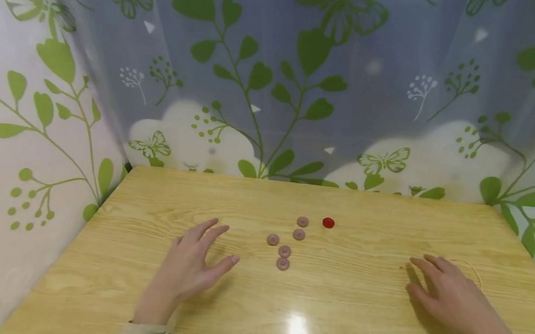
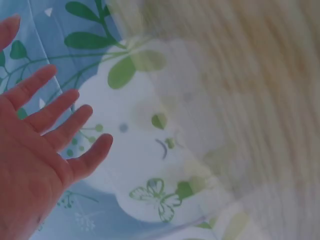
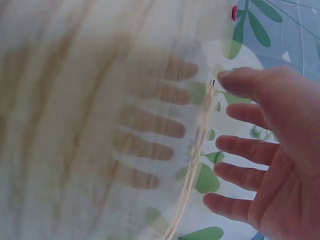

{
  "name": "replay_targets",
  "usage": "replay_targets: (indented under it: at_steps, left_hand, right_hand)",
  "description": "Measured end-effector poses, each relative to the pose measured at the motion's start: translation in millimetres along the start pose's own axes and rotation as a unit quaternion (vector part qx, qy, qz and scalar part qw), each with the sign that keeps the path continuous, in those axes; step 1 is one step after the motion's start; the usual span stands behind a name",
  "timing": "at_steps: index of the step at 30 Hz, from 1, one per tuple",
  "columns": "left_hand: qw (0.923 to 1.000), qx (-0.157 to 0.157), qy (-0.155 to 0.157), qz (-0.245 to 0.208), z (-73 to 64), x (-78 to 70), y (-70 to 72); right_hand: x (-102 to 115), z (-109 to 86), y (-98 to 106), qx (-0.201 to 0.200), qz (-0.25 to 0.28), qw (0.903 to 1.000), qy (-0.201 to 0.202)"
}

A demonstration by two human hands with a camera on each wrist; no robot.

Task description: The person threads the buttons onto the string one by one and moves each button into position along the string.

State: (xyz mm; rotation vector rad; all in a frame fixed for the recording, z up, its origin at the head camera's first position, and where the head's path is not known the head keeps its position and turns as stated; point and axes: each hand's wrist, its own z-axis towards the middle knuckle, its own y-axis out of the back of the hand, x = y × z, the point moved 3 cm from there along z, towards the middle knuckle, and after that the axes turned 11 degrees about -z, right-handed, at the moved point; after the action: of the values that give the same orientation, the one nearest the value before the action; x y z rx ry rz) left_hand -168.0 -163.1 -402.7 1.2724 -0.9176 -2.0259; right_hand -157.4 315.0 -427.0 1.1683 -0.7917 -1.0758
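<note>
Several dusty-pink buttons (image 1: 285, 251) lie flat in a loose group at the middle of the wooden table. A single red button (image 1: 328, 223) sits behind them, a little to the right. To the left of the group hovers my left hand (image 1: 189, 262), fingers spread and holding nothing. Far to the right, my right hand (image 1: 454, 298) is just over a thin pale cord (image 1: 477, 272), its fingers extended and apart. In the right wrist view the doubled cord (image 3: 192, 165) runs along the tabletop, and its dark tip appears close to the thumb.
The glossy wooden tabletop (image 1: 225, 200) reflects a bright light near its front. A blue-and-white curtain (image 1: 267, 80) printed with green leaves and butterflies hangs right behind the table's back edge, and similar cloth (image 1: 22, 125) hangs along the left side.
</note>
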Motion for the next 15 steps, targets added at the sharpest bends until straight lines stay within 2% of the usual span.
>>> replay_targets:
  at_steps: [2,5,15]
  left_hand:
    - [0.9998,-0.001,-0.020,-0.002,2.8,-4.2,-3.6]
    - [0.9995,0.011,-0.030,-0.005,6.4,-10.5,-9.4]
    - [0.9951,0.092,-0.037,-0.003,24.1,-34.1,-27.2]
  right_hand:
    - [-1,2.4,-1,-0.001,-0.002,1.0000,0.004]
    - [-2,5.4,-2,0.000,0.000,0.9999,0.012]
    - [-5,14.0,-5,0.011,0.022,0.9992,0.030]
